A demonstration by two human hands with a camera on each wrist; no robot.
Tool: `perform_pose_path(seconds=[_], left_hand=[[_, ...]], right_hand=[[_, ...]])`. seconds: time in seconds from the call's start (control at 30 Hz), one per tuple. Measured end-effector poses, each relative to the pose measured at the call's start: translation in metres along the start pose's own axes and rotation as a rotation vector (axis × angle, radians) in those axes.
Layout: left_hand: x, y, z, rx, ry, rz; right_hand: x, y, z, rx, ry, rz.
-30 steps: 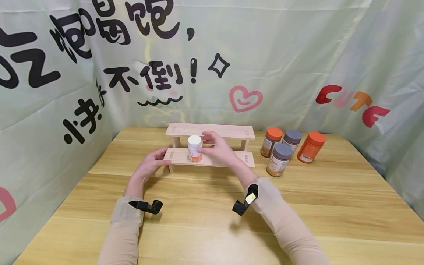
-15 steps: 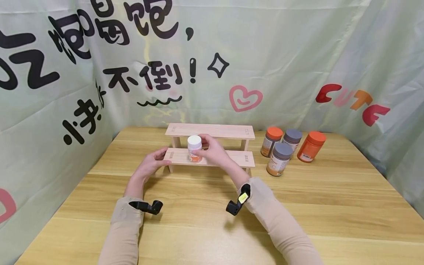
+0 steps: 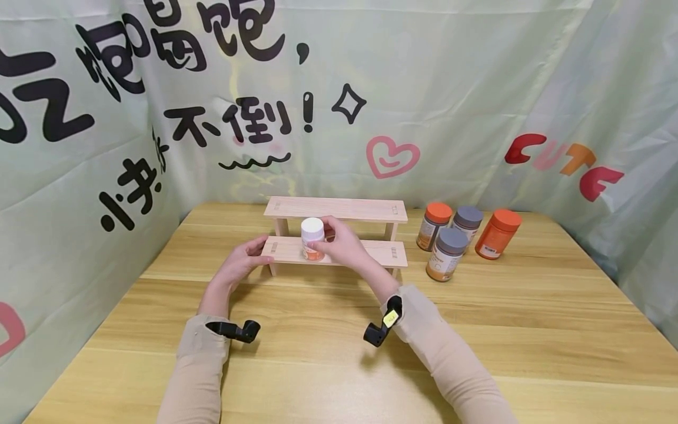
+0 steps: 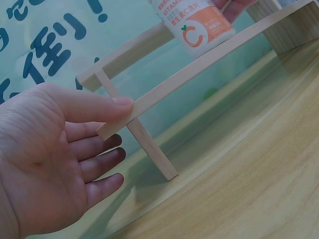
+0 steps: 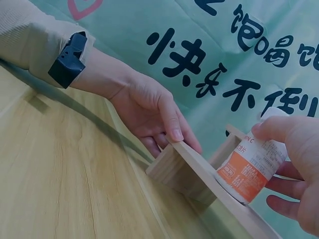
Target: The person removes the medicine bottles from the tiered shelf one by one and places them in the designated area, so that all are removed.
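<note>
A white vitamin C bottle [image 3: 312,238] with an orange-and-white label stands upright on the lower step of a two-tier wooden shelf [image 3: 360,252], left of its middle. My right hand [image 3: 344,242] holds the bottle from its right side, thumb in front and fingers behind; the right wrist view shows the thumb near the cap of the bottle [image 5: 246,167]. With my left hand [image 3: 241,259] I hold the left end of that lower step. In the left wrist view the thumb [image 4: 107,107] lies over the board's end and the other fingers are below it.
Right of the shelf stand an orange-capped bottle [image 3: 434,227], two grey-capped bottles, the nearer one [image 3: 446,255] in front, and an all-orange bottle [image 3: 498,235]. The upper step [image 3: 336,208] rises behind the lower one. A printed curtain [image 3: 450,88] hangs behind the wooden table [image 3: 328,353].
My right hand has moved slightly left and its fingers have come in around the bottle. The bottle has shifted a touch to the right. My left hand stays on the shelf end.
</note>
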State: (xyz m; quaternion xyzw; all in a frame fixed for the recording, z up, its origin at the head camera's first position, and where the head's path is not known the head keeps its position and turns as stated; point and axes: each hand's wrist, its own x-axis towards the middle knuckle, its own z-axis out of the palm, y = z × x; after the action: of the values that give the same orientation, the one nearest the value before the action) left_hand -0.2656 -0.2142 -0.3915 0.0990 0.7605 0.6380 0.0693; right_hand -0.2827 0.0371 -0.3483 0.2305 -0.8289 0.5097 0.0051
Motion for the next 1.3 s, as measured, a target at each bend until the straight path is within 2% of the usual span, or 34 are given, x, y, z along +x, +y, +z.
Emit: perform_pose_path(seconds=[0.3,0.63,0.87,1.3], left_hand=[[0.0,0.0,0.0,0.007,-0.005,0.0],[0.0,0.0,0.0,0.004,-0.001,-0.003],[0.0,0.001,0.001,0.007,-0.002,-0.008],[0.0,0.001,0.001,0.007,0.005,-0.016]], right_hand=[[-0.009,0.0,-0.01,0.007,0.003,-0.004],[-0.02,0.002,-0.032,-0.021,0.016,0.004],[-0.031,0.007,-0.052,-0.035,0.038,-0.033],[-0.054,0.01,-0.097,-0.067,0.08,-0.017]])
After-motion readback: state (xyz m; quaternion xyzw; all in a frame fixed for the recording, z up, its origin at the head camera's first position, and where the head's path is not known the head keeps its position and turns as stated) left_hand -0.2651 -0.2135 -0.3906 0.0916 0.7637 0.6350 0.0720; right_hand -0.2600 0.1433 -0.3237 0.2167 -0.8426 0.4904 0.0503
